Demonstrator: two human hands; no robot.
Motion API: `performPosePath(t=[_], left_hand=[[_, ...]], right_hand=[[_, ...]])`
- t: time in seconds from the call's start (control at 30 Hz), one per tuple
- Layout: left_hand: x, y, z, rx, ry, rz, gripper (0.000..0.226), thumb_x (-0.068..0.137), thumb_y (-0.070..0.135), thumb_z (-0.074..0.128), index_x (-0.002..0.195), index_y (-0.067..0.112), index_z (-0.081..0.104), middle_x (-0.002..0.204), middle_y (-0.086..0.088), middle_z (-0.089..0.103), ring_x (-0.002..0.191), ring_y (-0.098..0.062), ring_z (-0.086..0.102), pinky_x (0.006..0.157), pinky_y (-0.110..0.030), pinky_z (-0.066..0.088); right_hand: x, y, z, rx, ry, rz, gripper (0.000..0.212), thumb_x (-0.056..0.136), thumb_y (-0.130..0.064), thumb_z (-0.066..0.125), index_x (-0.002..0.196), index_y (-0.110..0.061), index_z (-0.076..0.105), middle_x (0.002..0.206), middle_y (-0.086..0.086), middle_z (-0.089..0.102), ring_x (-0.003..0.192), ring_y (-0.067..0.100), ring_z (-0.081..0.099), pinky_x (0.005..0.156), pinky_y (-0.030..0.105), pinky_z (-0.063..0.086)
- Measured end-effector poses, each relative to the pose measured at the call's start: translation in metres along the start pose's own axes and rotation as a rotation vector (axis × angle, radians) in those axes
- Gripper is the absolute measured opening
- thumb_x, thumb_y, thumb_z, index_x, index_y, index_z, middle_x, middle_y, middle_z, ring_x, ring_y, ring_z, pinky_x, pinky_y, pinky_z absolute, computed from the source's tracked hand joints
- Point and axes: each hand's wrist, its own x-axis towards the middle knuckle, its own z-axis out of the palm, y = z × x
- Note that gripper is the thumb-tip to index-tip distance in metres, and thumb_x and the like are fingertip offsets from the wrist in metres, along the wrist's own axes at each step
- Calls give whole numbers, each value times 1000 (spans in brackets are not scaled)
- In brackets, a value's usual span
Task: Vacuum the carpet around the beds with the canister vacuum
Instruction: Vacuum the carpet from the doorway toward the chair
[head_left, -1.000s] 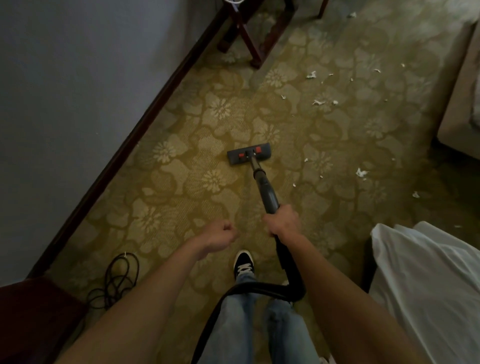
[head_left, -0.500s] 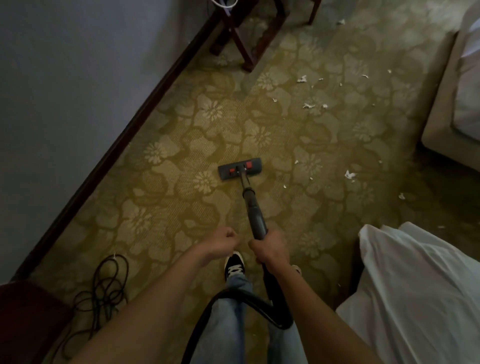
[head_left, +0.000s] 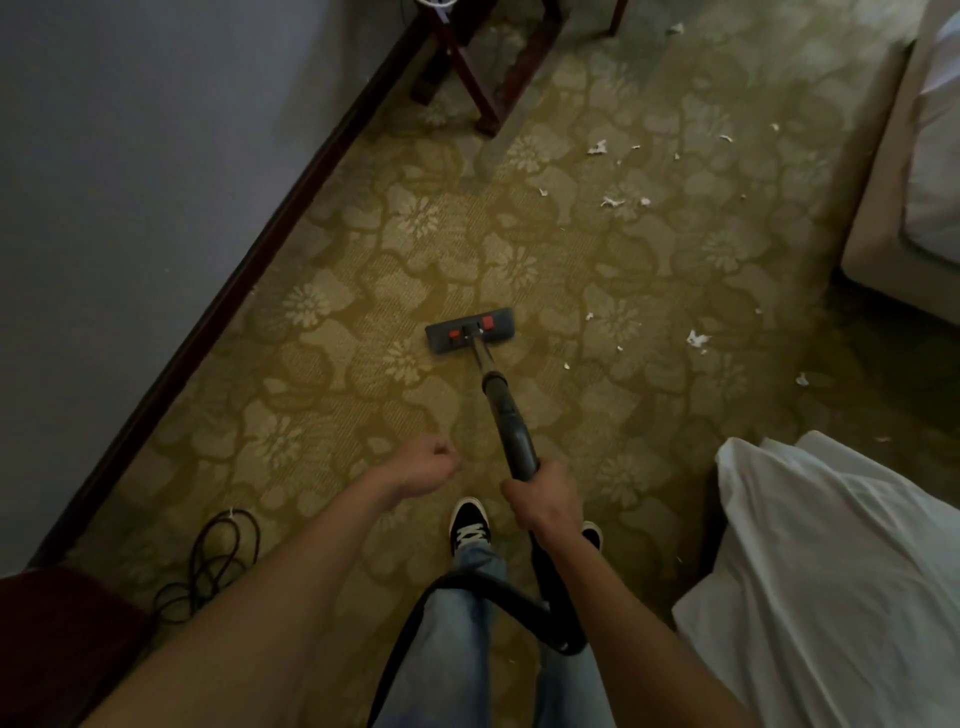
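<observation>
Most of the view is filled by patterned carpet (head_left: 363, 415), a white-sheeted bed (head_left: 831, 597) at right. The vacuum wand (head_left: 511, 421) is gripped by the right hand (head_left: 545, 499), its floor head (head_left: 470, 330) flat mid-carpet; the left hand (head_left: 428, 462) is curled, empty.

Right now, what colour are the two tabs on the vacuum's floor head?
Red tabs on a dark floor head; head view shows them best.

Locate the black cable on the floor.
Head view, lower left: the cable lies coiled on the carpet by the baseboard, left of the left arm.
</observation>
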Motion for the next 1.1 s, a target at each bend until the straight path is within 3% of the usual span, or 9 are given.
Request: performPosePath(t=[0.07,0.2,0.33,0.43,0.63,0.77,0.9,1.0,1.1], left_hand=[[-1,5,0,16,-9,-6,14,100,27,56,93,18,64,99,-5,65,99,-23,63,91,-39,53],[-3,12,10,70,-27,1,17,101,28,55,97,16,66,111,-11,68,111,-30,65,96,-41,53],[1,16,22,112,-43,9,19,100,27,56,84,19,64,94,-4,65,101,-28,67,88,-41,54],[4,21,31,140,-78,13,20,101,27,54,86,15,61,91,-5,61,91,-21,61,81,-34,48],[8,40,52,197,-116,32,19,101,26,55,94,12,66,97,-8,64,98,-27,64,89,-38,53],[10,44,63,230,-154,60,16,100,19,55,90,15,65,94,-6,62,97,-24,61,99,-45,52],[12,42,65,255,-172,87,16,102,19,52,91,14,63,94,-7,59,90,-21,56,80,-35,52],[13,43,60,271,-177,92,12,103,16,50,96,13,59,96,-9,55,88,-20,52,66,-24,42],[18,45,53,262,-172,85,12,103,18,51,97,12,60,95,-10,56,88,-21,53,70,-27,44]], right_hand=[[2,3,-10,40,20,24,39,80,-30,69,117,-18,65,91,4,70,81,24,71,71,36,61],[3,18,-27,88,48,66,34,82,-28,70,113,-16,65,89,5,70,77,22,71,62,32,57],[-1,44,-39,112,120,112,29,83,-28,70,109,-18,63,90,5,70,77,23,71,68,37,62],[-7,69,-41,158,122,155,32,85,-28,70,112,-11,66,92,6,70,80,24,70,72,39,63],[-29,103,-20,232,109,177,27,89,-23,67,114,-11,65,97,8,70,88,26,69,81,39,60],[-39,112,-5,256,117,177,24,93,-20,65,113,-8,69,81,-1,63,71,13,60,59,24,48],[-47,106,1,235,140,198,34,92,-30,67,120,-11,65,107,7,72,91,20,67,64,24,49],[-44,102,1,279,136,204,37,88,-26,68,121,-9,68,103,9,73,91,24,69,64,27,50],[-38,93,-7,337,145,205,37,84,-24,70,118,-9,69,98,10,73,88,26,71,69,35,59]])
